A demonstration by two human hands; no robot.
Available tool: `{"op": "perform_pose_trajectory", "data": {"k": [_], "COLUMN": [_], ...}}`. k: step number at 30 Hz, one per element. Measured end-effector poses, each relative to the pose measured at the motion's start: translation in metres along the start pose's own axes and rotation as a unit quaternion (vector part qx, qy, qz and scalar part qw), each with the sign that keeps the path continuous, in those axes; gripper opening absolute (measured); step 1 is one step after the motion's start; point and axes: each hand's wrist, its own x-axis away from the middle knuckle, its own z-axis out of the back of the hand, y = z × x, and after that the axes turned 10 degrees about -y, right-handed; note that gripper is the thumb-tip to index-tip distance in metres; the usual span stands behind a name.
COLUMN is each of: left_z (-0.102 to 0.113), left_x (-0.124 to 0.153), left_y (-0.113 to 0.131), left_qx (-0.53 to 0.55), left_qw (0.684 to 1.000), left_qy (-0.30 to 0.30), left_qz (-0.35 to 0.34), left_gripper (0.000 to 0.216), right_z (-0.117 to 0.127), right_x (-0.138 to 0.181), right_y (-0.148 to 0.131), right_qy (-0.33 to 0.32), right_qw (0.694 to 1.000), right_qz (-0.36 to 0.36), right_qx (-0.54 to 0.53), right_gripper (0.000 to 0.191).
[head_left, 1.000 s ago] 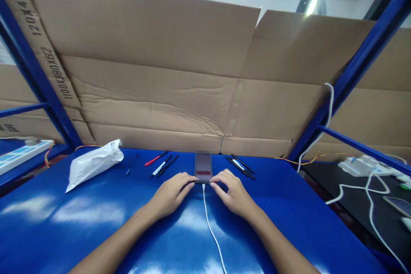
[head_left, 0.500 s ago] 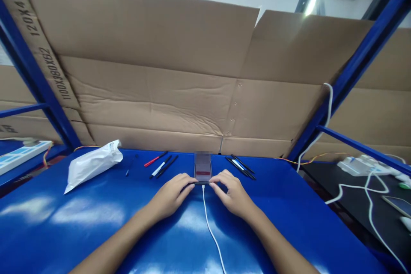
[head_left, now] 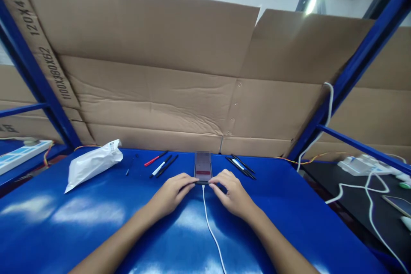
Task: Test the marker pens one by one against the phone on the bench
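In the middle of the blue table, my left hand (head_left: pixel 173 192) and my right hand (head_left: pixel 233 192) face each other with fingertips pinched. Between them they grip the two ends of a slim black pen (head_left: pixel 202 183), held level. The fingertips cover its ends. Just behind it is a phone (head_left: pixel 203 167) with a dark reddish band on its lit screen. A white cable (head_left: pixel 208 222) runs from close under the pen toward the table's near edge; its plug end sits at the phone's lower side.
A red pen (head_left: pixel 156 159) and dark pens (head_left: pixel 167 166) lie left of the phone, several more pens (head_left: pixel 240 165) right. A white plastic bag (head_left: pixel 93 167) rests farther left. Cardboard (head_left: pixel 154 102) walls the back between blue posts. Cables and a power strip (head_left: pixel 358 165) occupy the black table at right.
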Motion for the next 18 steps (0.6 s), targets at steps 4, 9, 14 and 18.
{"op": "perform_pose_trajectory", "data": {"k": [4, 9, 14, 18], "left_z": [-0.001, 0.0, 0.0, 0.001], "left_x": [0.0, 0.0, 0.0, 0.001], "left_y": [0.001, 0.003, 0.0, -0.004], "left_qx": [0.0, -0.022, -0.044, -0.069], "left_qw": [1.0, 1.0, 0.999, 0.997], "left_qy": [-0.005, 0.003, 0.015, 0.019], "left_qz": [0.0, 0.019, 0.027, 0.03], "left_gripper": [0.035, 0.034, 0.033, 0.033], "right_z": [-0.002, 0.001, 0.008, 0.008], "right_x": [0.0, 0.0, 0.001, 0.005], "right_y": [-0.001, -0.004, 0.003, 0.02], "right_qy": [-0.011, -0.017, -0.027, -0.045], "right_qw": [1.0, 1.0, 0.998, 0.99], "right_qz": [-0.003, -0.018, -0.035, -0.086], "right_qx": [0.005, 0.008, 0.034, 0.101], "right_gripper": [0.013, 0.012, 0.017, 0.023]}}
